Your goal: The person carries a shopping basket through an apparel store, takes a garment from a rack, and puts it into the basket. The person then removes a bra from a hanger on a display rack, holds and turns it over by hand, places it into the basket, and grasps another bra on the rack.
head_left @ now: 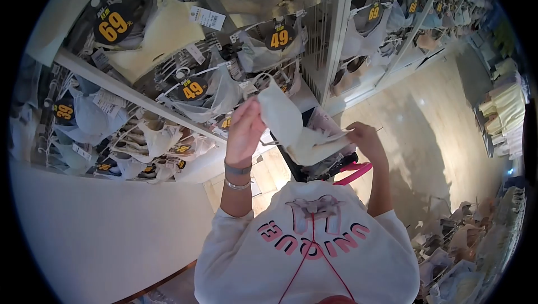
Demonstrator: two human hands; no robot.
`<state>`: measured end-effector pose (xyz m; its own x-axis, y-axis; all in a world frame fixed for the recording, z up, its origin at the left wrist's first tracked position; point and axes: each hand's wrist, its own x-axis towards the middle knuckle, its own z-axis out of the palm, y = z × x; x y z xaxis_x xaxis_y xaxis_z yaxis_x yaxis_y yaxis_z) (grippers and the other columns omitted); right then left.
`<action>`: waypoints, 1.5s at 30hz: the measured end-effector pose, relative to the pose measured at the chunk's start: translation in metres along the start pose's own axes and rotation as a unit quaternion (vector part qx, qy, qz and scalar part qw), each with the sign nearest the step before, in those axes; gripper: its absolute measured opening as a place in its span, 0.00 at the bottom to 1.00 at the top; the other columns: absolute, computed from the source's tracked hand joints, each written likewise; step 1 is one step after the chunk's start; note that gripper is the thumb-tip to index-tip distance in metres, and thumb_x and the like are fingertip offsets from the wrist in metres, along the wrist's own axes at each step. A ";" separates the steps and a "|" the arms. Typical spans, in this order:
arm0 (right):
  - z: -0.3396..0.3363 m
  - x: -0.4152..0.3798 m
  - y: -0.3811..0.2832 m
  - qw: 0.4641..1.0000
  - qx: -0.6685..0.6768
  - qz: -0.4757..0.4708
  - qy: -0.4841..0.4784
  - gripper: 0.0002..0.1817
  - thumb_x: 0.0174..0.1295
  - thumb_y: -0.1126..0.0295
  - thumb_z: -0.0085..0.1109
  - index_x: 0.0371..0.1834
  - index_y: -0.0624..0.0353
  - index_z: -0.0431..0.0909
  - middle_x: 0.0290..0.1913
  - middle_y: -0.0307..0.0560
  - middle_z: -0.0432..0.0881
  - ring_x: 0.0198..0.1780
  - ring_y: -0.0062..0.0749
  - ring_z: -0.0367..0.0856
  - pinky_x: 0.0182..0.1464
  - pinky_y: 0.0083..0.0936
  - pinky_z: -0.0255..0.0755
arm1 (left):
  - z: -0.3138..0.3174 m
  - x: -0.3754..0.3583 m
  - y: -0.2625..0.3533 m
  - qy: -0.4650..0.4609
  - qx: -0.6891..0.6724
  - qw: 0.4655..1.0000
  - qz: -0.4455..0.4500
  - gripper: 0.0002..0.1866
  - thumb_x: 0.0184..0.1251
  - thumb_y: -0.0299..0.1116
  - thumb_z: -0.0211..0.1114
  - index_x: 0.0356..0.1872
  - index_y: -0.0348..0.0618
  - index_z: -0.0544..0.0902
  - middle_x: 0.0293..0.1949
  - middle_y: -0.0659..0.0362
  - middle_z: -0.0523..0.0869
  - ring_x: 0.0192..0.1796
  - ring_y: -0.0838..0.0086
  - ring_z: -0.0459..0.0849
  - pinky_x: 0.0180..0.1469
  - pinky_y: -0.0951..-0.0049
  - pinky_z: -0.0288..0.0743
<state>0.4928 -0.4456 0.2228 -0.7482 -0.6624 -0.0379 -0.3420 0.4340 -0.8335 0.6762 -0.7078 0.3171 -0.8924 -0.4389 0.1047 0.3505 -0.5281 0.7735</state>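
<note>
A white bra [280, 116] is stretched between my two hands in front of my chest, its moulded cup facing up. My left hand [246, 127], with a grey band and a silver bracelet at the wrist, pinches the bra's upper left edge. The other end is gripped by the fingers of my right hand [363, 136]. Beneath the bra stands a dark-edged container [300, 172] with folded garments in it, partly hidden. A pink handle or strap [354, 175] shows beside it.
Racks of hanging bras with round black price signs [113, 25] fill the left and top. A white shelf edge [140, 99] runs close to my left hand. More garments [504, 105] hang at right and lower right. Pale wooden floor [417, 130] lies to the right.
</note>
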 end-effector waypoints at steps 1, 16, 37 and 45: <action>0.006 -0.001 -0.002 0.999 0.011 -0.018 -0.034 0.11 0.58 0.69 0.59 0.42 0.63 0.80 0.31 0.49 0.84 0.34 0.33 0.83 0.41 0.27 0.75 | -0.004 0.002 -0.004 -0.032 -0.036 0.999 -0.022 0.17 0.75 0.30 0.51 0.59 0.32 0.72 0.55 0.54 0.80 0.57 0.70 0.80 0.60 0.69 0.72; 0.028 -0.017 -0.068 0.929 0.300 -0.078 -0.203 0.27 0.69 0.64 0.53 0.67 0.66 0.62 0.57 0.49 0.76 0.55 0.35 0.78 0.54 0.32 0.75 | 0.023 0.005 -0.022 -0.168 -0.074 0.979 -0.093 0.36 0.65 0.19 0.54 0.74 0.37 0.51 0.72 0.50 0.59 0.69 0.63 0.68 0.62 0.63 0.72; 0.050 0.034 -0.103 0.555 0.795 0.037 -0.241 0.41 0.65 0.40 0.48 0.72 0.60 0.56 0.72 0.50 0.62 0.72 0.44 0.59 0.72 0.47 0.51 | 0.010 -0.030 -0.054 0.179 0.393 0.881 0.192 0.12 0.71 0.30 0.59 0.50 0.36 0.75 0.45 0.56 0.79 0.47 0.75 0.78 0.46 0.76 0.74; 0.053 0.046 -0.129 0.385 0.889 0.048 -0.244 0.44 0.65 0.41 0.50 0.73 0.63 0.53 0.73 0.52 0.59 0.74 0.43 0.54 0.75 0.41 0.44 | 0.025 -0.043 -0.120 0.027 -0.357 0.903 -0.237 0.32 0.73 0.61 0.45 0.54 0.38 0.75 0.54 0.49 0.79 0.56 0.64 0.77 0.61 0.65 0.69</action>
<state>0.5328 -0.5646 0.2992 -0.3638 -0.9199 0.1467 0.9282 -0.3447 0.1404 0.6653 -0.6074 0.2359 -0.9821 -0.0650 -0.1767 0.0440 -0.9917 0.1204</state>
